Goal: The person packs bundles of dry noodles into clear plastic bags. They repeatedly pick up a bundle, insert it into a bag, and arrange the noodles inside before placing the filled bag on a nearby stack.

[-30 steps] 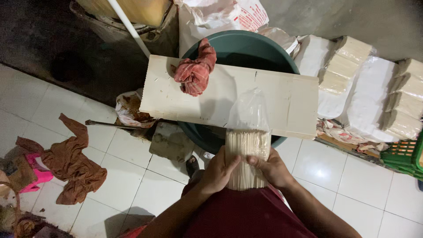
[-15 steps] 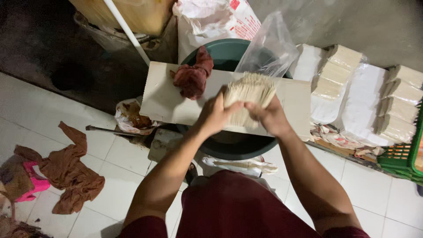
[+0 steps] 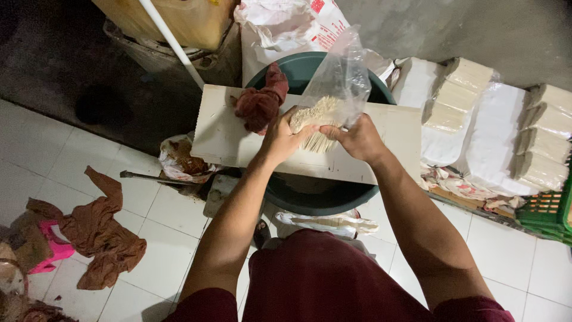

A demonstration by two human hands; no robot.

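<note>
Down comes the bundle (image 3: 319,122) from where it was held half a second ago, sticks now standing on end on the board (image 3: 226,134), and the bag (image 3: 339,74) has slid further over the top of them. Both hands have dropped with it. Left hand (image 3: 280,138) is wrapped round the near left side of the bundle, fingers closed on the sticks. Right hand (image 3: 357,138) grips the right side, thumb and fingers pinching the bag's edge against the sticks. Clear plastic billows up above the stick tips, loose and crumpled.

That board lies across a green tub (image 3: 316,197), and the bundle sits about the middle of it. Just left of the left hand, a red rag (image 3: 259,104) lies heaped on the board, close but not touching the hand as far as can be told. To the right, stacks of pale packs (image 3: 476,101) in plastic line the wall. On the tiled floor at far left lies a brown cloth (image 3: 101,235), well apart from the hands.
</note>
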